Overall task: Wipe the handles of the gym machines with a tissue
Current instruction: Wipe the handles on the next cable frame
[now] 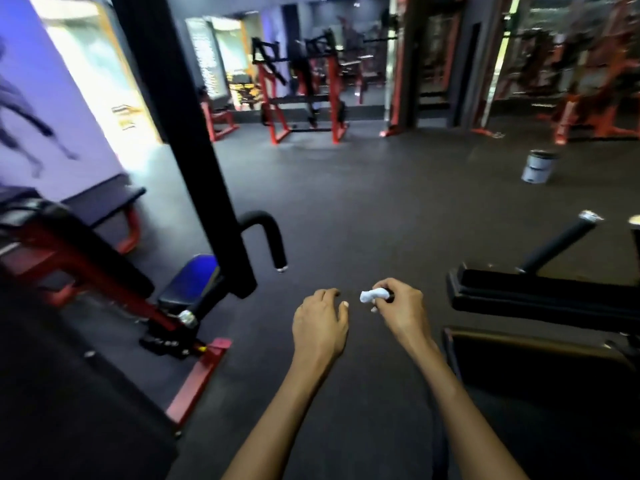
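Her right hand point(398, 306) pinches a wadded white tissue point(372, 295) (curved black handle point(268, 237) nearby); left hand point(320, 320) hangs loosely curled, holding nothing.

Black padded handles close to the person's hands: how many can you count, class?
2. A curved handle hangs from the black post on the left; a straight handle angles up from the machine on the right. Blurred machines farther back may hide more.

Tissue point(373, 294): small, white, crumpled into wad, pinched in right hand point(401, 308), poked out leftward past fingers point(388, 287). Curved black handle point(266, 233) with metal end cap hung up-left of tissue, well apart. Straight black handle point(557, 242), tilted, silver-capped, stood up-right of tissue, untouched.
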Available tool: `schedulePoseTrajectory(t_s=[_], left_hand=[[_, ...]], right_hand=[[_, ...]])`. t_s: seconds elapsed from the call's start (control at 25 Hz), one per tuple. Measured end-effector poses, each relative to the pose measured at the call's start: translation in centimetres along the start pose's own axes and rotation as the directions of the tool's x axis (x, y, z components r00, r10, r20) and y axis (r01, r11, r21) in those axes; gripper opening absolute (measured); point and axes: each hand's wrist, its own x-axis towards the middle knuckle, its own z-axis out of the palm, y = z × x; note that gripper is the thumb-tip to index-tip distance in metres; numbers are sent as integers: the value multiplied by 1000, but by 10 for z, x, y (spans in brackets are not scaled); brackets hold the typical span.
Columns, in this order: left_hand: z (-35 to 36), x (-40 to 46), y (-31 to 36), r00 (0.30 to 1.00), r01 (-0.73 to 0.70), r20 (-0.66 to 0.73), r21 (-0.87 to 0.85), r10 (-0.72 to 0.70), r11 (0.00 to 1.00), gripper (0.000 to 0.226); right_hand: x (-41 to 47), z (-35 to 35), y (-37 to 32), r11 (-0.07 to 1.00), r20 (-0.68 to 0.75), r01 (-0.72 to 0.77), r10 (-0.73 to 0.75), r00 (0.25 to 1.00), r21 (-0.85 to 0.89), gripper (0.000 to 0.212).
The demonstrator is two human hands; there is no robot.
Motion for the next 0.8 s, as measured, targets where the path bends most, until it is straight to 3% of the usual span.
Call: schedulePoseTrajectory(t_s=[0.16,0.32,0.6,0.8], left_hand=[[-28,4,-40,990,63,-126,14,-61,998,39],[-50,15,-65,954,18,-298,-72,-39,997,30],[-70,59,-72,828,-171,-555,-113,80,979,40],[-98,101,-79,648,-180,-752,2,121,984,47]], right_hand=[[3,42,-36,995,90,74,-79,993,63,14],[5,69,-65,991,156,93,-108,982,98,13],[33,90,-87,985,124,156,-164,979,70,9],[87,116,-111,952,43,248,-260,965,182,23]])
